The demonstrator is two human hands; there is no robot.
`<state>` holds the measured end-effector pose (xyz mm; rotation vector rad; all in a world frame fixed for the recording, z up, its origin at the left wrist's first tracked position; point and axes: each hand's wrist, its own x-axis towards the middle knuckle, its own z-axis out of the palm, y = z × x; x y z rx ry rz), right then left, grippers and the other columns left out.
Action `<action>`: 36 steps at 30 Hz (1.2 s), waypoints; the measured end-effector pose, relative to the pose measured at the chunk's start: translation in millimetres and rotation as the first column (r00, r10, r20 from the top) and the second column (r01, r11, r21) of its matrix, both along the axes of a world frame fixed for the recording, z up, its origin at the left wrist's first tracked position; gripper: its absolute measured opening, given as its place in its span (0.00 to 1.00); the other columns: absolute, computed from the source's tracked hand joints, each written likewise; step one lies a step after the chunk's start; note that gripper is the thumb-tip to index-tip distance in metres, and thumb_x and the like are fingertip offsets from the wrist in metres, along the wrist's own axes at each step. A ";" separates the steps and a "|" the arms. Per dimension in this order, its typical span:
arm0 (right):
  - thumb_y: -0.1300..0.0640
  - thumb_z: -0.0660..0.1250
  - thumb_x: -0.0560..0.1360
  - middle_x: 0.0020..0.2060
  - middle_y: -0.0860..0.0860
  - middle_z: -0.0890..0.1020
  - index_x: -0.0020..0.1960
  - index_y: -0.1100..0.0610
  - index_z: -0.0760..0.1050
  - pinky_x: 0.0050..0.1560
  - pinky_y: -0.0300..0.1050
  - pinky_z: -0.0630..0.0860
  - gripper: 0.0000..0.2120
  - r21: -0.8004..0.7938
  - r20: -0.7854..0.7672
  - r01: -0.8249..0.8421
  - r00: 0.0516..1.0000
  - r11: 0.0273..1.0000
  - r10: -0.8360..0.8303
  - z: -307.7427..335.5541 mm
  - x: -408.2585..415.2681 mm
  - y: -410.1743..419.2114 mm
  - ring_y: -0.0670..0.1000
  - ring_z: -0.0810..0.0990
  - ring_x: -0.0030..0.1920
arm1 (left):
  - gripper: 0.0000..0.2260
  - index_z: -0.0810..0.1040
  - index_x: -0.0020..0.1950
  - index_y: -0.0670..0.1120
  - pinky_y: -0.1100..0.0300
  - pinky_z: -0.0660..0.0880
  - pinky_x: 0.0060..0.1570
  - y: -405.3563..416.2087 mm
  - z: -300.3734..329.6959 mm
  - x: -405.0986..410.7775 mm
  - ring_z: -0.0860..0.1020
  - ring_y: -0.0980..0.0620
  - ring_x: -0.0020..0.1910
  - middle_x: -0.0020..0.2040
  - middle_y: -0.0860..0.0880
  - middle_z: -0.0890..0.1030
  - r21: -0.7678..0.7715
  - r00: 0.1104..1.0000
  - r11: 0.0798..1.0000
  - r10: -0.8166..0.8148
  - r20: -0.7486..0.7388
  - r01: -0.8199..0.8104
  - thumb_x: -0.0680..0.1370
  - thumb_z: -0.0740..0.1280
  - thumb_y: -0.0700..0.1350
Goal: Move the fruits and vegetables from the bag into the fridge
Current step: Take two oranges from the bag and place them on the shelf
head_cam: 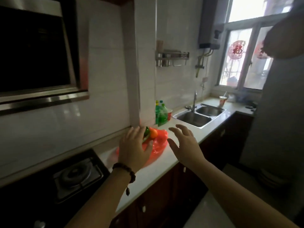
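Neither hand grips anything. The left hand point(134, 148) is spread, fingers straight, over the near side of the red plastic bag point(158, 145); whether the palm touches the plastic cannot be told. The right hand point(184, 143) hangs just beside it, fingers fanned and relaxed, above the white counter point(164, 168) at the bag's right edge.

Just beyond the left fingertips, at the bag's far end by the tiled wall, an orange fruit point(153, 133) and a green vegetable point(146, 131) show at the mouth. The rest of the contents are hidden by plastic and hand.

To do this step well, I judge one hand should pin or lift the bag's rim while the other closes on a single item. The thin plastic will likely slide on the smooth counter, so steady it first. Take the orange fruit first: it lies most exposed.

Left of the hands is a gas hob point(77, 176); beyond and right, a double sink point(199, 116) and green bottles point(162, 115). Well off right stands a tall grey body, probably the fridge point(276, 112).
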<state>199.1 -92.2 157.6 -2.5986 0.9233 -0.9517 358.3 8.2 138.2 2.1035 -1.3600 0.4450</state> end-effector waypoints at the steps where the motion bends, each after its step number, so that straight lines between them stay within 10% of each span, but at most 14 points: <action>1: 0.48 0.62 0.77 0.70 0.55 0.67 0.69 0.51 0.68 0.66 0.55 0.67 0.22 0.013 -0.014 0.004 1.000 1.000 -0.004 -7.1 1.3 -11.3 0.58 0.66 0.69 | 0.30 0.66 0.72 0.48 0.43 0.63 0.68 -11.2 -10.0 2.8 0.64 0.44 0.71 0.70 0.46 0.70 0.011 1.000 1.000 0.003 -0.026 -0.003 0.74 0.53 0.61; 19: 0.52 0.63 0.77 0.70 0.53 0.65 0.70 0.52 0.66 0.67 0.53 0.69 0.22 0.231 -0.255 -0.145 0.945 0.962 0.204 -117.9 170.6 -271.8 0.56 0.65 0.68 | 0.29 0.57 0.76 0.49 0.48 0.58 0.72 -240.1 -131.1 145.1 0.56 0.48 0.74 0.75 0.47 0.60 0.211 0.902 0.962 0.239 -0.359 -0.171 0.78 0.60 0.55; 36: 0.51 0.65 0.74 0.71 0.54 0.64 0.71 0.48 0.63 0.66 0.58 0.67 0.26 0.381 -0.339 -0.283 0.843 0.880 0.418 -167.5 289.8 -444.6 0.58 0.64 0.69 | 0.29 0.66 0.72 0.45 0.46 0.69 0.64 -357.9 -178.7 223.4 0.68 0.43 0.68 0.70 0.43 0.69 0.272 0.773 0.840 0.539 -0.334 -0.469 0.73 0.64 0.54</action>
